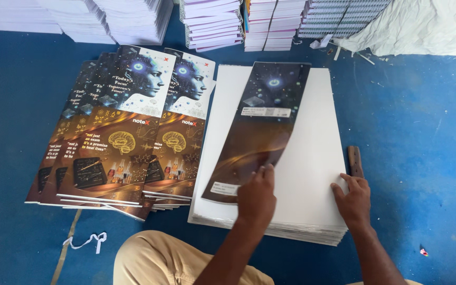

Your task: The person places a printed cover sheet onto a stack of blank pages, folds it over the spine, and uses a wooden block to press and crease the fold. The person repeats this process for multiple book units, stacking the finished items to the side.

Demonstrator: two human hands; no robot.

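Left hand (pixel 256 196) pinching printed cover sheet (pixel 262 126), laying it onto white paper stack (pixel 317 158); right hand (pixel 353 198) spread flat, steadying stack edge; many fanned covers (pixel 127 132) lying unplaced beside it on blue floor (pixel 423 132)

Frame's top edge crops the notebook stacks (pixel 212 24) (spines unreadable).

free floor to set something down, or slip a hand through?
Open blue floor right of the white paper stack, beyond the small brown wooden block, and floor left of the fanned glossy printed covers. Crowded: the top edge, lined with notebook piles; only a narrow gap between covers and stack. Left hand pins a dark cover sheet; right hand rests on the stack.
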